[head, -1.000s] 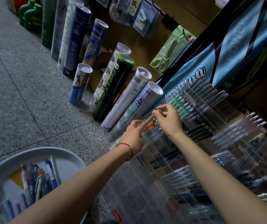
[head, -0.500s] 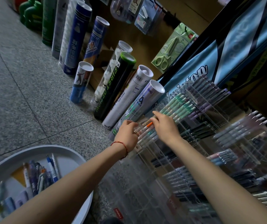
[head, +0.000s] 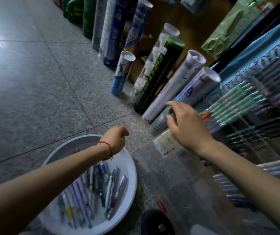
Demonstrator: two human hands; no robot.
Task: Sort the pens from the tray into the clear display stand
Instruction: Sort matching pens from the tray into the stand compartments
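"What's on your feed? Where are the hands?"

"I've got the left hand (head: 114, 140) over the far rim of the white tray (head: 129, 160) on the floor (head: 34, 82). Its fingers (head: 124, 132) are loosely curled, and I see nothing in them. There's a red cord (head: 108, 146) round that wrist."

"And the right?"

"The right hand (head: 186, 128) hangs in front of the left edge of the clear display stand (head: 178, 175). Its fingers (head: 171, 104) are spread and slack, with nothing held."

"The pens?"

"I see a loose heap of pens (head: 91, 187) in the tray, partly under the left forearm. The stand's tiers hold sorted rows, with green pens (head: 237, 102) near the top and an orange-tipped pen (head: 205, 115) just beside the right hand. The lower rows are too blurred for me to tell apart."

"Anything behind?"

"Shuttlecock tubes (head: 158, 78), leaning just left of the stand."
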